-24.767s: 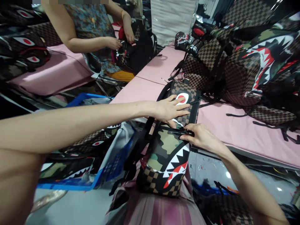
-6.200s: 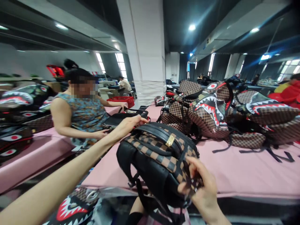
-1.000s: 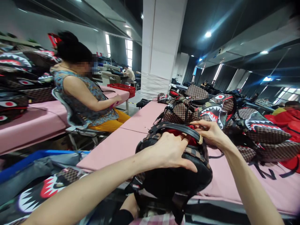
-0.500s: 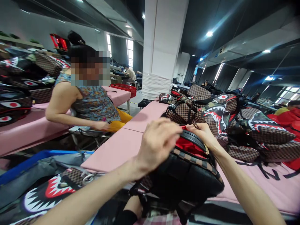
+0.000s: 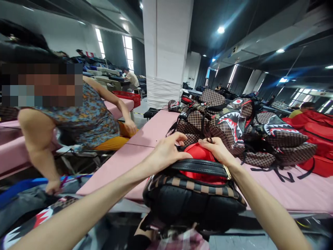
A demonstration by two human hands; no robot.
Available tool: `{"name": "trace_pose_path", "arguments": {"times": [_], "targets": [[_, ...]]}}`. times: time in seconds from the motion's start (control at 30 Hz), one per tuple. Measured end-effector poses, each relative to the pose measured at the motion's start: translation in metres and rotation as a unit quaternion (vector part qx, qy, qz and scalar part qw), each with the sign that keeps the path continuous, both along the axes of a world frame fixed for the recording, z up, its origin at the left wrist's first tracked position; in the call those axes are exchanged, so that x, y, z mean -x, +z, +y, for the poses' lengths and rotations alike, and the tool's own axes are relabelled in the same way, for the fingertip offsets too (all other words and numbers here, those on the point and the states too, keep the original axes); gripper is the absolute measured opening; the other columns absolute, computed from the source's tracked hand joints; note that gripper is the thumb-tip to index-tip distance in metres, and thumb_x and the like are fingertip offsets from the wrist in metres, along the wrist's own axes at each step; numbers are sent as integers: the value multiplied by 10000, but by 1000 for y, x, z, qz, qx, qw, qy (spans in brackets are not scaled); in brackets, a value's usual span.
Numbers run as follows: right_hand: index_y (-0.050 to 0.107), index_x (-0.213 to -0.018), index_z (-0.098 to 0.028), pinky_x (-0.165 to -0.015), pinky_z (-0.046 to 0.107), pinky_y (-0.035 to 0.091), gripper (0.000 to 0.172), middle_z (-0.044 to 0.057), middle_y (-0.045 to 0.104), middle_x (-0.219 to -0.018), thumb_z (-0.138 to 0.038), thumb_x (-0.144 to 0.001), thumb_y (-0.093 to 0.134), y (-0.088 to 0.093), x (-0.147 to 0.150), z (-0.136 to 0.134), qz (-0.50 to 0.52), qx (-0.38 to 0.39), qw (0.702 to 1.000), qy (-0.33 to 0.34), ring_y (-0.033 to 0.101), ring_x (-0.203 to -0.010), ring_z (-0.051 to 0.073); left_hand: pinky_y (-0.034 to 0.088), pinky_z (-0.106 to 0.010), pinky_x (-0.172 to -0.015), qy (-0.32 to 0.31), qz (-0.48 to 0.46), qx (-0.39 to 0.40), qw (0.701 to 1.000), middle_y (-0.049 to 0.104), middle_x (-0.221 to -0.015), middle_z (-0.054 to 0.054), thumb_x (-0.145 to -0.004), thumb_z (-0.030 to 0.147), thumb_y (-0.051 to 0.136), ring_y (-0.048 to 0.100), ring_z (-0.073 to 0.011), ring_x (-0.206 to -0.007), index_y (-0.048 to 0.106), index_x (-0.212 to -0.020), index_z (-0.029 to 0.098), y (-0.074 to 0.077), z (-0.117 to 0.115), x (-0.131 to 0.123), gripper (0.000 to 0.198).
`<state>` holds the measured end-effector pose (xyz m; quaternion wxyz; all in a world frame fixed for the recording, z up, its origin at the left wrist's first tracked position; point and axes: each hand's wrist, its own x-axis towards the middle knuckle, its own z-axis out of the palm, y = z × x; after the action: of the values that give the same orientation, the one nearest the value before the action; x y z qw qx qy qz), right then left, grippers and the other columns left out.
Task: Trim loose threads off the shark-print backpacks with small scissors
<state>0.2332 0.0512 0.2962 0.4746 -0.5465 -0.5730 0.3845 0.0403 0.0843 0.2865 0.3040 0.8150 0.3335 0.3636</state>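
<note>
Left hand (image 5: 167, 151) half-curled at the backpack's open mouth, thumb laid across the red lining (image 5: 199, 152) just beyond the black handle (image 5: 199, 167); impossible to tell whether clenched on cloth or merely touching. Next rightward, the backpack (image 5: 192, 203) itself: at the near edge of the pink table (image 5: 161, 121), well apart from the near left corner, gaping, with black back panel toward the body. Probably light for its bulk, judging by the slack mouth; lining thin, limp and likely slippery, back panel apparently padded and stiffer, nothing fragile in sight. Best lifted by the handle, best spread by the checked rim (image 5: 189, 184); on the lining, better a pinch than a flat palm. Further right, right hand (image 5: 218, 149) grasping the far side of the mouth between thumb and fingers. Beyond, toward the table's right, a heap of checked backpacks (image 5: 231, 139), then red bags (image 5: 317, 139).

Against half a second ago, again from the left: co-worker (image 5: 96, 114) leaning sideways now, one arm dropped to the blue crate (image 5: 43, 181); left hand lower, down from a raised, blurred pose; lining bulging higher past the handle; backpack squarer to the body; right hand much as before.
</note>
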Motion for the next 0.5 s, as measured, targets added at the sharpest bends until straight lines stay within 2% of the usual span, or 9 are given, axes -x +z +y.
{"name": "trace_pose_path", "arguments": {"times": [0.1, 0.17, 0.27, 0.33, 0.4, 0.5], "targets": [[448, -510, -167, -444, 215, 246, 435, -69, 392, -467, -533, -648, 640, 3, -1, -7, -19, -13, 1000, 15, 306, -450, 54, 318, -209, -531, -42, 51, -24, 997, 563, -660, 23, -765, 396, 534, 447, -103, -565, 629, -774, 159, 6, 4, -11, 255], [467, -510, -162, -452, 217, 253, 414, -61, 399, -476, -509, -685, 610, 9, -3, -13, -65, -20, 997, 30, 321, -464, 60, 297, -209, -521, -42, 39, -8, 998, 492, -578, 27, -813, 385, 437, 417, -102, -554, 594, -663, 149, 6, 2, -14, 321], [617, -682, -144, -513, 217, 329, 237, -17, 566, -631, -381, -687, 630, 25, -13, -25, -192, -24, 978, 80, 459, -573, 98, 254, -208, -481, -18, 11, 26, 999, 387, -534, 37, -805, 408, 413, 351, -91, -521, 506, -577, 148, 3, 1, -12, 358], [652, -811, -160, -548, 217, 358, 213, -3, 622, -738, -299, -651, 658, 34, -26, -32, -275, -23, 956, 97, 509, -642, 119, 237, -205, -469, -4, -1, 33, 999, 362, -537, 39, -796, 418, 416, 333, -87, -517, 467, -567, 153, 0, 2, -11, 354], [647, -780, -165, -518, 216, 339, 188, -9, 610, -694, -285, -636, 664, 38, -41, -37, -320, -10, 944, 80, 498, -607, 114, 223, -204, -458, -1, -10, 43, 999, 344, -529, 43, -787, 429, 425, 317, -81, -504, 434, -554, 159, -2, 6, -12, 356], [620, -681, -155, -461, 215, 271, 196, -23, 538, -587, -349, -666, 639, 31, -59, -38, -286, 30, 957, 32, 423, -516, 85, 203, -206, -442, -1, -22, 75, 997, 319, -503, 52, -749, 455, 468, 283, -72, -470, 405, -531, 165, -1, 13, -15, 368]]}}
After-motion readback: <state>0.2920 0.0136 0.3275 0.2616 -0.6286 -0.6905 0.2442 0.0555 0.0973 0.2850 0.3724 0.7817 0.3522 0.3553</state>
